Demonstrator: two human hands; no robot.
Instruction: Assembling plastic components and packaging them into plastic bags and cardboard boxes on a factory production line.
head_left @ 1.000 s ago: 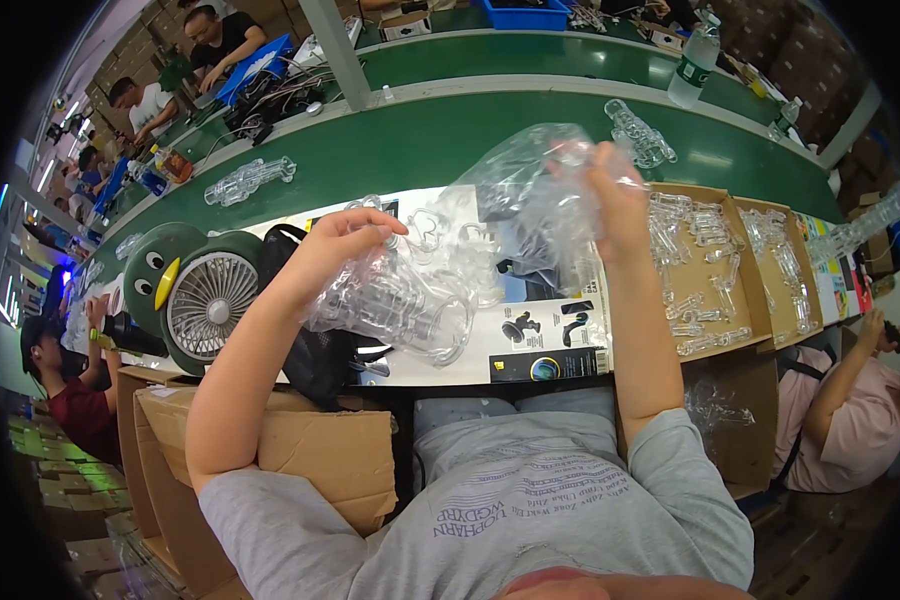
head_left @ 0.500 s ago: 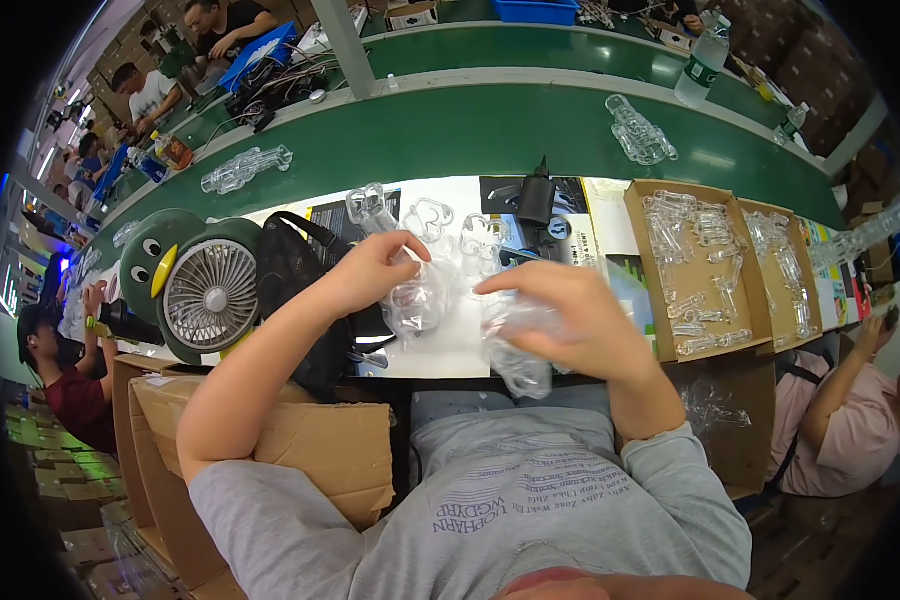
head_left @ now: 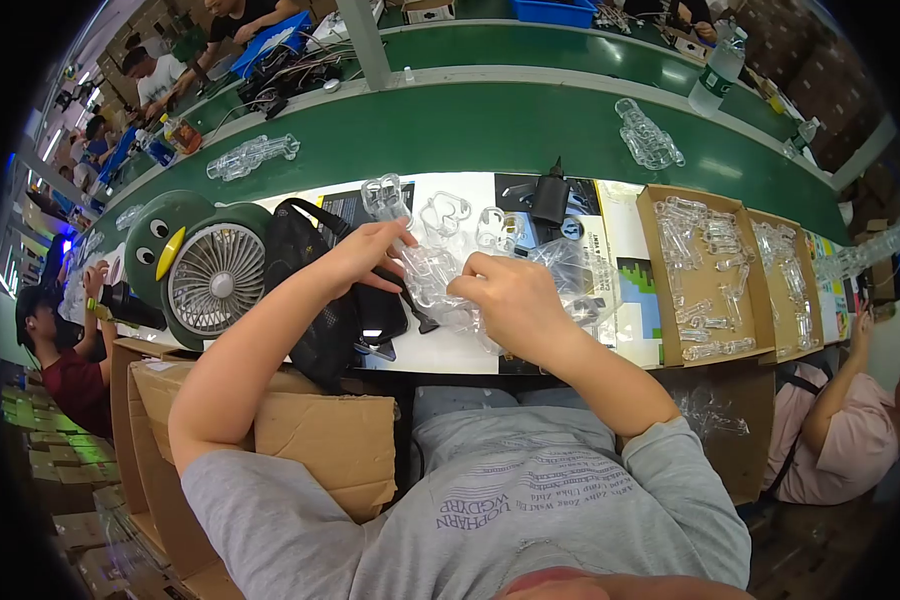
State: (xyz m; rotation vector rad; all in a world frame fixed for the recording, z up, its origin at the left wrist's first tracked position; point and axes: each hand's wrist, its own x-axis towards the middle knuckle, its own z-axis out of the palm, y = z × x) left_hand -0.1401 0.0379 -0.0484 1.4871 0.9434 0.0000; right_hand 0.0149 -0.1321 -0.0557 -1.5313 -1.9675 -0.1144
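Note:
Between my hands is a clear plastic part (head_left: 432, 278), lying over the white paper; thin clear film seems to surround it. My left hand (head_left: 375, 255) grips its upper left side with bent fingers. My right hand (head_left: 520, 303) pinches at its right edge, thumb and forefinger together. Just beyond my hands lie more clear plastic parts: a looped one (head_left: 384, 196), a flat frame-like piece (head_left: 444, 212) and a round-ended one (head_left: 495, 230). A crumpled clear plastic piece (head_left: 568, 268) rests right of my right hand.
Two cardboard trays (head_left: 660, 275) of clear parts stand at right. A black bottle (head_left: 550, 196) stands beyond my right hand. At left are a black bag (head_left: 305, 290) and a green fan (head_left: 215, 283). Assembled clear pieces (head_left: 650, 135) lie on the green belt (head_left: 450, 138).
My right hand has moved left to the clear part and pinches its edge. The clear plastic piece formerly under it now lies to its right. My left hand has come down onto the part.

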